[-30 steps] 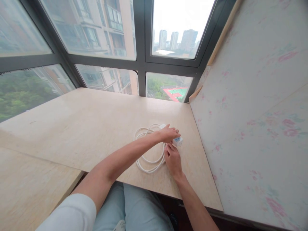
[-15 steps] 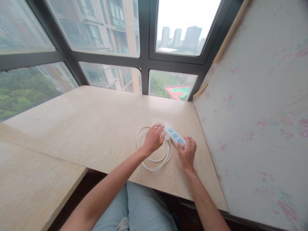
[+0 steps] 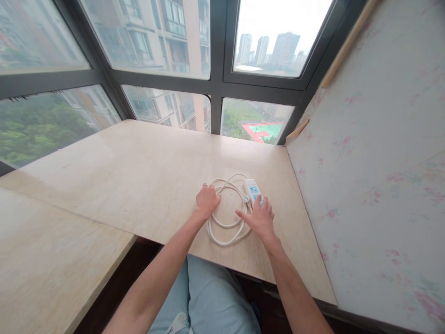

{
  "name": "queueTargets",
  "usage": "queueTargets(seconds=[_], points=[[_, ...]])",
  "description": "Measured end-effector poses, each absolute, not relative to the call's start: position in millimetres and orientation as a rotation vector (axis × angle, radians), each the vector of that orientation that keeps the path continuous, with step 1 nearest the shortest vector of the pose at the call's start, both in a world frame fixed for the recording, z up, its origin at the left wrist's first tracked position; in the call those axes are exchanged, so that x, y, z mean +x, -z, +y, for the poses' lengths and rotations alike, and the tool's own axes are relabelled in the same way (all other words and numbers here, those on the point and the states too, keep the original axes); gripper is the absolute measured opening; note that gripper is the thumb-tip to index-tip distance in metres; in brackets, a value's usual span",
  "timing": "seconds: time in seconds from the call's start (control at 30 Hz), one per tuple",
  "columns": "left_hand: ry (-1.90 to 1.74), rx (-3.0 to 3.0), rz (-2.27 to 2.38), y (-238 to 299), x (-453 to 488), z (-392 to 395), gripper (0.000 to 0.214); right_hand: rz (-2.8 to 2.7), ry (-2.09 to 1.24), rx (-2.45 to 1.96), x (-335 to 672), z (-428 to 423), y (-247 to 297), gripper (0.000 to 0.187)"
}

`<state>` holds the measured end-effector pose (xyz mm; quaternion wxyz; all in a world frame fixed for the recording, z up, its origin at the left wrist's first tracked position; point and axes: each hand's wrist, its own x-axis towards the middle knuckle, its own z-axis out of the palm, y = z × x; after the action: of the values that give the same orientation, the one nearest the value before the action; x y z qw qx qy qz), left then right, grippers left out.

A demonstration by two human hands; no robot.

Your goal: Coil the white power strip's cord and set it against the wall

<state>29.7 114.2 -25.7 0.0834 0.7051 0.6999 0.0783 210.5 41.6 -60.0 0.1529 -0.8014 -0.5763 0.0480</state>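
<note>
A white power strip (image 3: 252, 189) with blue sockets lies on the beige table (image 3: 139, 176), its white cord (image 3: 227, 218) coiled in loops beside it. My left hand (image 3: 207, 201) rests on the left edge of the coil, fingers curled over the cord. My right hand (image 3: 259, 218) lies flat with fingers spread, covering the near end of the power strip and touching the right side of the coil.
A wall with flowered paper (image 3: 375, 176) rises along the table's right side. Dark-framed windows (image 3: 219, 88) stand behind the table's far edge. A second beige tabletop (image 3: 45, 260) adjoins at the near left. My legs in light blue trousers (image 3: 208, 301) are under the front edge.
My left hand has slid from the power strip's end to the left side of the coil. My right hand has moved up over the strip's near end, fingers spread.
</note>
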Motion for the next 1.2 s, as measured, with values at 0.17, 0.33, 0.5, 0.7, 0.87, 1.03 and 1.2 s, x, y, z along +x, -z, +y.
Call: queueTargets(seconds=[0.17, 0.33, 0.5, 0.7, 0.87, 1.03, 1.2], points=[[-0.125, 2.209, 2.067, 16, 34, 127, 0.033, -1.627, -0.186, -2.384, 196, 38, 54, 0.103], [-0.156, 2.239, 2.03, 15, 37, 144, 0.04, -1.675, -0.278, -2.38, 204, 38, 53, 0.099], [-0.155, 2.159, 1.981, 20, 23, 161, 0.034, -1.698, -0.293, -2.322, 208, 25, 58, 0.093], [-0.281, 1.985, 1.976, 25, 4, 180, 0.024, -1.644, -0.205, -2.285, 205, 8, 65, 0.082], [-0.396, 1.712, 1.925, 29, -8, 199, 0.037, -1.598, -0.229, -2.285, 204, 4, 67, 0.083], [-0.55, 1.545, 1.915, 40, -12, 205, 0.039, -1.53, -0.187, -2.237, 198, -1, 72, 0.081], [-0.735, 1.428, 1.879, 52, 7, 205, 0.043, -1.527, -0.141, -2.218, 196, -1, 76, 0.082]])
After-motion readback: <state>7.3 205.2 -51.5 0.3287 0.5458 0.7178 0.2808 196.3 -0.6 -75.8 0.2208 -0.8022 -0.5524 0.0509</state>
